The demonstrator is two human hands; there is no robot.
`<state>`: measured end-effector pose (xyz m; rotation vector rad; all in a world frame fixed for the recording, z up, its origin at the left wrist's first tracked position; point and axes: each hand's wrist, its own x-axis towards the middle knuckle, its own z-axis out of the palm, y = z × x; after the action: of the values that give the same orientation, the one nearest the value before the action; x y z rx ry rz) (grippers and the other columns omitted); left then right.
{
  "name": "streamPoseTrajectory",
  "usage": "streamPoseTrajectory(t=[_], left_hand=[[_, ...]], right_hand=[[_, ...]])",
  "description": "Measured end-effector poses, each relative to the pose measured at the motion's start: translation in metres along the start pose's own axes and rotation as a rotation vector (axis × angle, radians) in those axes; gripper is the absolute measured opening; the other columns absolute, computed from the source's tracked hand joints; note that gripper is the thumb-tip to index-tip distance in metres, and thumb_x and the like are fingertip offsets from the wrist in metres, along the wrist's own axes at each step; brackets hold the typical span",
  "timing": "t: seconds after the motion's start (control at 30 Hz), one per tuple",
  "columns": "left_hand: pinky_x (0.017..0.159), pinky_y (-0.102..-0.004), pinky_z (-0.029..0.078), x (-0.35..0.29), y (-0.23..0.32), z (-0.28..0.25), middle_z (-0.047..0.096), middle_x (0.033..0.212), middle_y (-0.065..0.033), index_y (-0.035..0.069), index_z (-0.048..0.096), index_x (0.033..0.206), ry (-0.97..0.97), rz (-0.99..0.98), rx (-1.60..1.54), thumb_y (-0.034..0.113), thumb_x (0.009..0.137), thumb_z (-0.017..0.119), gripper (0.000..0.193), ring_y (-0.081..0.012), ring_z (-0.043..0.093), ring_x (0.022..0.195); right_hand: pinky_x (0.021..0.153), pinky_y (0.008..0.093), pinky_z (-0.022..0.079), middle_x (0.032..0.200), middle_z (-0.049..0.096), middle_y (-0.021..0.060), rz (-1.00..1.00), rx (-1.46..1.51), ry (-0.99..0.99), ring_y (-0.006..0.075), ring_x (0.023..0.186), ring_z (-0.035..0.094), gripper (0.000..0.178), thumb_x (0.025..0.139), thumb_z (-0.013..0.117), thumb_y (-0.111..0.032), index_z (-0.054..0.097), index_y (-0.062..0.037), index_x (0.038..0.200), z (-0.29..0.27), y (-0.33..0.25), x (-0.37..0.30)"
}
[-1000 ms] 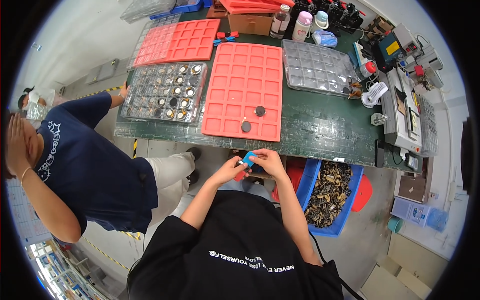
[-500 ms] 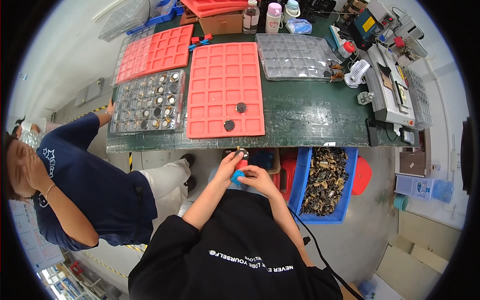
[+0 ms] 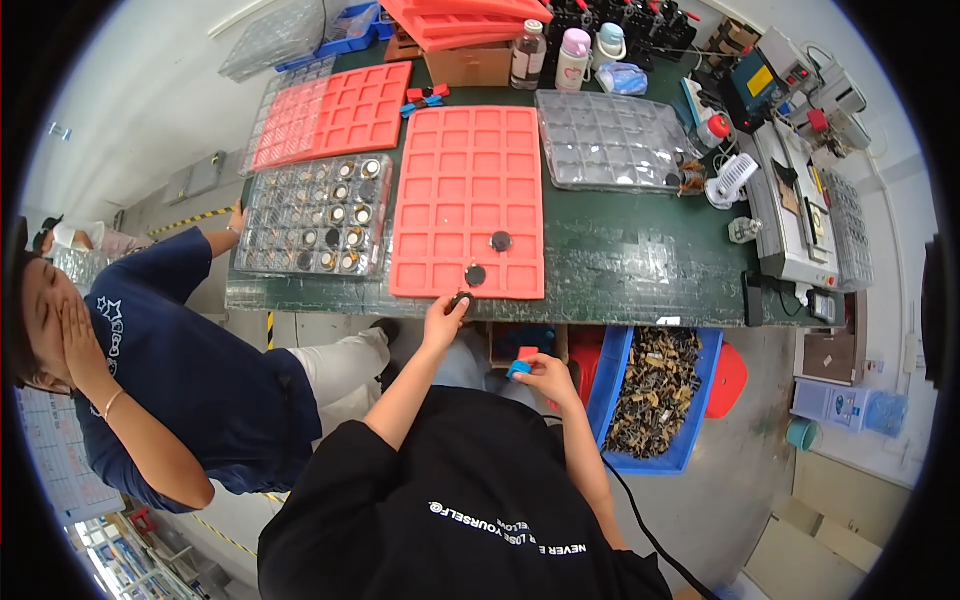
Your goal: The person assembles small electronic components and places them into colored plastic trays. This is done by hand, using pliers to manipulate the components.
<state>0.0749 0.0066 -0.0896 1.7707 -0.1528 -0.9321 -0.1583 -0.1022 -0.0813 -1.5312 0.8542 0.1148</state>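
Note:
My left hand (image 3: pixel 441 326) pinches a small black round part (image 3: pixel 461 299) at the near edge of the red grid tray (image 3: pixel 420 240). On that tray lie two similar parts, one black disc (image 3: pixel 475 275) close to my fingertips and another black disc (image 3: pixel 501 241) a little farther right. My right hand (image 3: pixel 552 378), lower and in front of the table edge, is closed on a small red-and-blue block (image 3: pixel 520 370). The block's exact kind is too small to make out.
A clear tray of round parts (image 3: pixel 315 215) stands left, near a co-worker (image 3: pixel 200 350) whose hand touches the table. Clear empty-looking trays (image 3: pixel 615 140) lie right of the red one. A blue bin (image 3: pixel 680 462) of small parts sits below the edge; bottles (image 3: pixel 528 55) stand behind.
My hands have separated. The left has carried the black round part forward to the red tray's near edge, while the right has moved rightward with the red-and-blue block. The view has shifted slightly.

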Motion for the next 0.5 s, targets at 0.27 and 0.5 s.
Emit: streamPoseTrajectory(t=[0.27,0.5], left_hand=[[0.077,-0.0425,0.049,0.084,0.027,-0.030,0.055,0.105,-0.0147,0.011,0.058,0.108,0.128,0.388,0.856,0.023,0.074,0.069,0.038,-0.0321,0.056,0.095],[0.087,-0.0428,0.046,0.229,0.138,-0.022,0.053,0.113,-0.0139,0.011,0.056,0.111,0.221,0.578,0.920,0.026,0.073,0.067,0.043,-0.0327,0.049,0.109]], right_hand=[[0.074,0.0316,0.050,0.087,0.067,0.0100,-0.001,-0.265,0.299,0.0183,0.081,0.065,0.040,0.067,0.077,-0.025,0.066,-0.0094,0.102,-0.007,0.042,0.064],[0.075,0.0323,0.051,0.090,0.068,0.0106,0.079,-0.285,0.500,0.0206,0.083,0.066,0.036,0.073,0.073,-0.025,0.066,-0.0068,0.103,-0.008,0.105,0.072]])
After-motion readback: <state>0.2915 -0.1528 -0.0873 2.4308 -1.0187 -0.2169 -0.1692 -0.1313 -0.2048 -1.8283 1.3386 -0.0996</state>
